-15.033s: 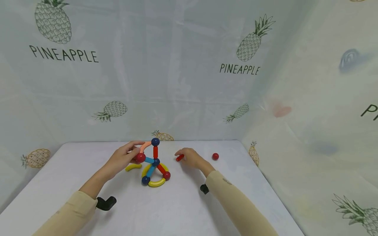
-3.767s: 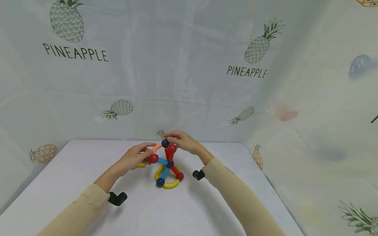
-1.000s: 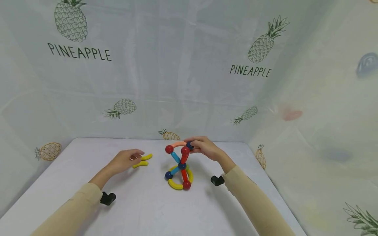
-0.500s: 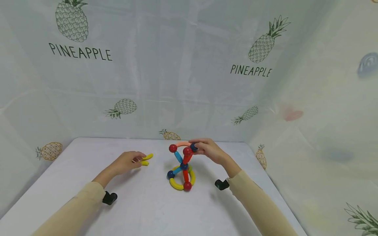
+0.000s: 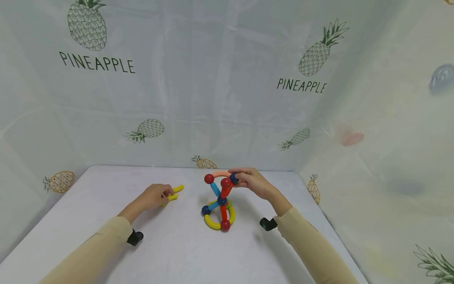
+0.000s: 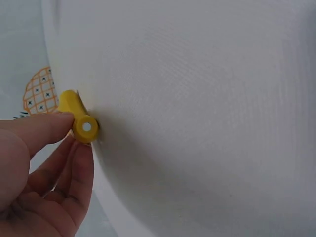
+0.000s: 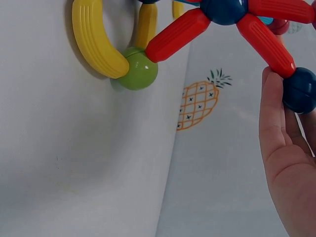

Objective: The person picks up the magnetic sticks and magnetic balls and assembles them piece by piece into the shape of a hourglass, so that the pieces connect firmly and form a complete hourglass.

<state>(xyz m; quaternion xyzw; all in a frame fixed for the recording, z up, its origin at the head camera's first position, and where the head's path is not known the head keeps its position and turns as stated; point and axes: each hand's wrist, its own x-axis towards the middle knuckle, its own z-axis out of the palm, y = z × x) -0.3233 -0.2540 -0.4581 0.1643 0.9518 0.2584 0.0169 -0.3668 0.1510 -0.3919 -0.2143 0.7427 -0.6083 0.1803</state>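
A model of magnetic rods and balls [image 5: 221, 201] stands on the table, its base a ring of curved yellow rods [image 7: 91, 42] with a green ball [image 7: 140, 69]. Red and light blue rods [image 5: 215, 189] run up from a dark blue middle ball, and a peach curved rod [image 5: 220, 173] spans part of the top. My right hand [image 5: 253, 182] holds the dark blue top ball [image 7: 300, 90] between thumb and fingers. Left of the model, my left hand [image 5: 155, 196] pinches a yellow curved rod [image 6: 79, 116]. A second yellow curved rod [image 5: 179, 188] lies close by, and fingers partly cover the pair.
The white table [image 5: 184, 252] ends at a hanging cloth [image 5: 220, 98] printed with pineapples. Black wrist cameras [image 5: 135, 238] sit at both cuffs. Bare tabletop lies between the left hand and the model.
The loose red rod and red ball have joined the model, which has turned and shifted right. My left hand has left it for the yellow rods; my right hand has gone to the top blue ball.
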